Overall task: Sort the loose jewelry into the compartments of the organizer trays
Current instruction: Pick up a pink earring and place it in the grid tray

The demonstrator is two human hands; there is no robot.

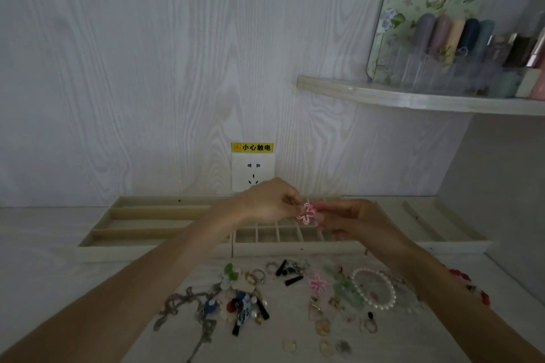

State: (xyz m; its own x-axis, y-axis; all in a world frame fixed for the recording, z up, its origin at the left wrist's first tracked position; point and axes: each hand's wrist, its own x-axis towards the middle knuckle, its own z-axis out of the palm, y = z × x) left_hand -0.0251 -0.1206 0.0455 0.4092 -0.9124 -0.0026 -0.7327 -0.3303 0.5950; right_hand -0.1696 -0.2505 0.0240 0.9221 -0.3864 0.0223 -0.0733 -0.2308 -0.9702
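Observation:
A pink flower-shaped earring [306, 213] hangs in the air above the middle organizer tray [295, 249]. My left hand [267, 202] pinches its top from the left, and my right hand [351, 216] pinches it from the right. Both hands meet over the tray's small square compartments. On the table nearer to me lies the pile of loose jewelry [250, 300]: a second pink flower earring [318, 283], a white pearl bracelet [374, 289], rings, black clips and a grey chain [182, 302].
A tray with long slots [141, 216] lies at the left, and another tray [442, 233] at the right. A wall socket [253, 171] with a yellow warning label sits behind. A shelf [413, 97] at the upper right carries a clear organizer with tubes. Red beads [469, 286] lie by my right forearm.

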